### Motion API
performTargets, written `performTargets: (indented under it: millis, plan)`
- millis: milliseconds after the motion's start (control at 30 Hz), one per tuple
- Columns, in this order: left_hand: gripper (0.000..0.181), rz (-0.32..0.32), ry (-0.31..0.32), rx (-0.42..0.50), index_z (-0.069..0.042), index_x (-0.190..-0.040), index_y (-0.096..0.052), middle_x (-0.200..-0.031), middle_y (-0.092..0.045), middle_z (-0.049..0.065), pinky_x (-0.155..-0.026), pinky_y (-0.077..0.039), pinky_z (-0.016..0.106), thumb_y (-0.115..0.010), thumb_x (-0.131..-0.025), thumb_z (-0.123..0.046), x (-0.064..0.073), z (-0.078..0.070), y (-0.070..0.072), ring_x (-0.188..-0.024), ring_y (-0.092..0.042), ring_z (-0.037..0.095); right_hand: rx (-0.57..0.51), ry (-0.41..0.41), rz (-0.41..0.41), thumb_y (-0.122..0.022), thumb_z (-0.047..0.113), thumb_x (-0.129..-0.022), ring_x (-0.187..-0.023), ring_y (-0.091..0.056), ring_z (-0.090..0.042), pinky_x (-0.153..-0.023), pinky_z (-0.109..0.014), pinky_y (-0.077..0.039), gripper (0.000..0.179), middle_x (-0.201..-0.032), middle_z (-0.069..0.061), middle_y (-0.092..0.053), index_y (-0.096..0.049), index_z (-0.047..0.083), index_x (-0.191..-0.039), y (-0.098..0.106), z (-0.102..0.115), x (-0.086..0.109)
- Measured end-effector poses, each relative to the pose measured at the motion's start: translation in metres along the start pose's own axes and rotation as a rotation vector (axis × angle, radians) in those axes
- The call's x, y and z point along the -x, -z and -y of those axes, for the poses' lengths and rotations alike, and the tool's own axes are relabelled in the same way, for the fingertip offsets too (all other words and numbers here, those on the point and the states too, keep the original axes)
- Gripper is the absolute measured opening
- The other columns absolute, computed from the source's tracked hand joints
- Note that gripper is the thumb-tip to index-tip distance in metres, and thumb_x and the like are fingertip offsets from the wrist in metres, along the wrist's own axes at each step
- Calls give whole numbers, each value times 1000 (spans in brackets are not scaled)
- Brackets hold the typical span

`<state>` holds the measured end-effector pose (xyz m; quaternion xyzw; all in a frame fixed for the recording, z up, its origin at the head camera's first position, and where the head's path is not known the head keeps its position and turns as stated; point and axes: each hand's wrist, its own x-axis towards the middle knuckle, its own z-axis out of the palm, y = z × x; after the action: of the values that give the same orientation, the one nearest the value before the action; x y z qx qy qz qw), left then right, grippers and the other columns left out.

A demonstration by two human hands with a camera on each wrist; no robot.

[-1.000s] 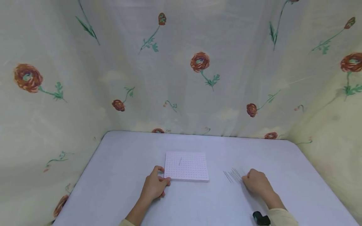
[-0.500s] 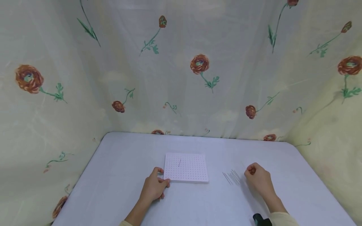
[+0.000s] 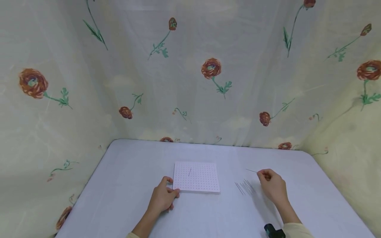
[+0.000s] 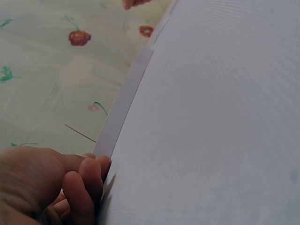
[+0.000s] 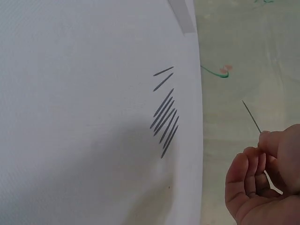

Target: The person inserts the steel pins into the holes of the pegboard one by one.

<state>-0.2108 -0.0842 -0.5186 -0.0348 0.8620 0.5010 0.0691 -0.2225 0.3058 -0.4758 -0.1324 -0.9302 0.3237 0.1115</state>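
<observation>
A white board with rows of small holes point(image 3: 205, 180) lies on the table, one thin dark needle point(image 3: 190, 172) standing up from its left half. My left hand point(image 3: 162, 196) holds the board's near left corner; in the left wrist view its fingers touch the board's side point(image 4: 125, 101). Right of the board, my right hand point(image 3: 273, 186) is raised above the table. Between thumb and fingertips it pinches a thin needle point(image 5: 251, 117), which points left in the head view. Several more needles point(image 5: 164, 110) lie side by side on the table, just left of that hand.
The table has a white cover point(image 3: 137, 158). A curtain with printed flowers point(image 3: 190, 99) hangs behind it and along both sides. Near the right sleeve is a small black object point(image 3: 274, 231).
My right hand has lifted off the table beside the loose needles, and a needle now shows in its fingers, swung to point left. The left hand has stayed at the board's corner.
</observation>
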Motion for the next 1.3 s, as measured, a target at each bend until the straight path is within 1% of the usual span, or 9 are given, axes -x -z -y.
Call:
performTargets:
  millis: [233, 367, 467, 600, 700, 833, 933, 1067, 1300]
  plan:
    - [43, -3, -4, 5, -8, -129, -49, -76, -71, -2, -38, -43, 23, -72, -95, -17, -1, 0, -1, -40, -55, 13, -23, -4, -17, -59, 29, -102, -91, -63, -26, -72, -29, -45, 28, -97, -14, -69, -66, 3, -108, -2, 0, -2]
    - [43, -4, 0, 5, -8, -130, -49, -76, -71, -2, -38, -43, 22, -72, -95, -18, 0, 0, 0, -40, -55, 13, -38, -14, 10, -58, 29, -102, -92, -67, -26, -69, -27, -46, 28, -99, -15, -72, -64, 3, -106, -2, 3, -1]
    - [42, -4, 3, 6, -8, -130, -49, -75, -71, -2, -38, -43, 22, -72, -95, -18, 0, -1, 0, -40, -55, 13, -73, -21, 36, -60, 30, -102, -88, -72, -21, -64, -23, -48, 30, -101, -17, -75, -63, 1, -106, -3, 6, -1]
    - [42, -6, 0, 6, -8, -129, -49, -75, -71, -2, -38, -42, 22, -72, -95, -17, 1, -1, 0, -40, -55, 13, -122, -24, 32, -62, 26, -101, -84, -74, -14, -64, -15, -50, 26, -106, -18, -76, -62, 1, -107, -6, 12, -1]
    - [42, -6, -1, 4, -8, -130, -49, -75, -71, -2, -38, -43, 22, -72, -95, -17, 0, -1, 1, -40, -55, 13, -145, -28, 3, -63, 22, -100, -81, -73, -8, -65, -12, -50, 21, -108, -18, -76, -62, 2, -107, -9, 17, -1]
    - [43, -1, 4, 8, -8, -130, -49, -75, -71, -3, -38, -43, 22, -72, -95, -18, -1, -1, 1, -40, -55, 13, -197, -27, -47, -67, 21, -98, -73, -65, 5, -65, -9, -51, 23, -105, -18, -75, -65, 2, -110, -12, 26, -2]
    - [43, -1, -6, 8, -8, -130, -49, -75, -71, -3, -38, -43, 22, -72, -95, -18, -2, -1, 1, -40, -55, 12, -239, -18, -75, -68, 19, -97, -70, -62, 10, -64, -8, -51, 23, -105, -20, -75, -67, 1, -112, -15, 34, -3]
    - [42, -6, -18, 3, -8, -129, -49, -75, -71, -3, -38, -43, 22, -72, -95, -18, -2, -1, 0, -40, -55, 12, -254, -6, -83, -68, 19, -98, -72, -63, 7, -64, -8, -51, 25, -107, -20, -76, -70, 1, -114, -21, 44, -3]
    - [42, -11, -6, 3, -9, -129, -49, -75, -71, -3, -38, -42, 22, -72, -95, -18, -2, 1, 0, -40, -55, 13, -230, 43, -28, -67, 22, -98, -81, -70, -6, -66, -13, -52, 24, -105, -14, -77, -72, 6, -116, -36, 60, 3]
